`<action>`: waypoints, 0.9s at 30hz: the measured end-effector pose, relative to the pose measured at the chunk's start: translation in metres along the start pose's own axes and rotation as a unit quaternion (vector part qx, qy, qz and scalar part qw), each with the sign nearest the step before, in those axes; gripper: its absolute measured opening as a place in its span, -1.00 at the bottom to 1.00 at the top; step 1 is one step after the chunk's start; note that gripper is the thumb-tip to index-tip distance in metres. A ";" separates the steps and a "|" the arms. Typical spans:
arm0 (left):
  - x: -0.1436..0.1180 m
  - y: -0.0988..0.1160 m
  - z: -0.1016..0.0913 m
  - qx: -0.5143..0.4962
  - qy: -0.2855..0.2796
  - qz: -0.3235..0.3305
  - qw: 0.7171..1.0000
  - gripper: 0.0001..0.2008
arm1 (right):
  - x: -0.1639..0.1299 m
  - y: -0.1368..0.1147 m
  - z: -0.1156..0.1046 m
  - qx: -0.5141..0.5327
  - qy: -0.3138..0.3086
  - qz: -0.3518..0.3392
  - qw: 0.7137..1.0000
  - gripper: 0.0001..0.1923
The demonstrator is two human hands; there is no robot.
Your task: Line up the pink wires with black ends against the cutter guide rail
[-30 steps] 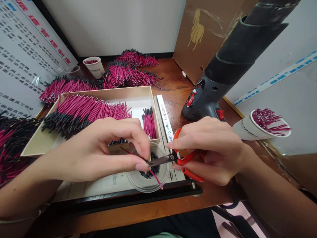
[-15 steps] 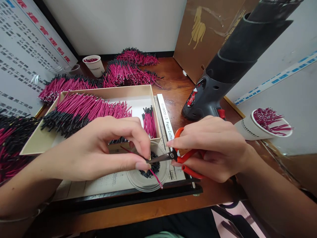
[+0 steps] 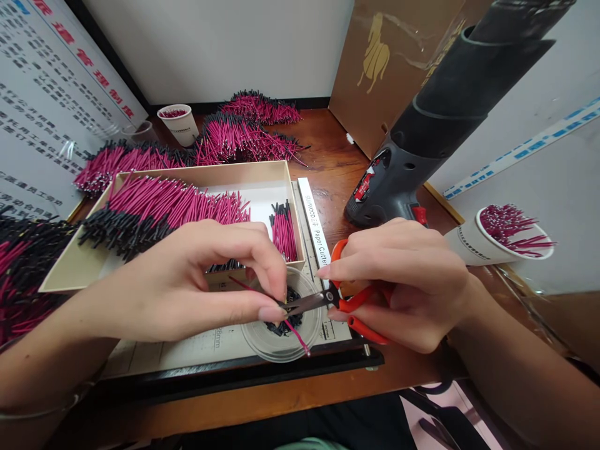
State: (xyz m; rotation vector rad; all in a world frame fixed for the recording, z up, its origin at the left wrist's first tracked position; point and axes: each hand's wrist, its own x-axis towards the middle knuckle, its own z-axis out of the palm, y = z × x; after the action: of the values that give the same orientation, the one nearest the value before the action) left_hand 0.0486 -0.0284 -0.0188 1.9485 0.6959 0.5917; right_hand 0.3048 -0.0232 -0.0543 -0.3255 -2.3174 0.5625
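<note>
Between thumb and fingertips, my left hand (image 3: 225, 275) pinches a thin magenta wire (image 3: 298, 338), whose tinned end points down and to the right. My right hand (image 3: 398, 281) grips orange-handled scissors (image 3: 307, 304), their blades slightly parted with the tips at my left fingertips. Below both hands is a round clear plastic tub (image 3: 255, 347) with small black cut pieces (image 3: 281, 327) in it. The tub rests on a paper cutter (image 3: 187, 350). Whether the blades touch the wire is hidden by my fingertips.
Behind my left hand lies a cream box (image 3: 201, 175) of magenta-and-black wires. More wire piles (image 3: 234, 137) cover the table's back and left. A heat gun (image 3: 407, 162) stands at right, near a paper cup (image 3: 473, 240) of wires. Another cup (image 3: 180, 128) stands at the back.
The scissor blades have parted slightly, and the lower handle has dropped a little. My left hand and the wire are nearly where they were.
</note>
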 end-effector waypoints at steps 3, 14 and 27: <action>-0.001 -0.001 0.000 0.010 0.001 0.003 1.000 -0.88 | 0.000 0.000 0.000 0.000 -0.003 0.005 1.000 -0.87; -0.002 -0.001 0.000 0.024 -0.003 0.011 1.000 -0.89 | -0.001 0.001 0.001 0.014 -0.004 0.002 1.000 -0.88; -0.002 -0.002 0.000 0.015 -0.006 0.001 1.000 -0.91 | 0.000 0.002 -0.001 -0.008 -0.016 -0.011 1.000 -0.98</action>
State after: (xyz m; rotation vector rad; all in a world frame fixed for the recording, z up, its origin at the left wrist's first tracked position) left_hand 0.0471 -0.0287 -0.0205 1.9778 0.6999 0.5741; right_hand 0.3053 -0.0211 -0.0549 -0.2999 -2.3536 0.5419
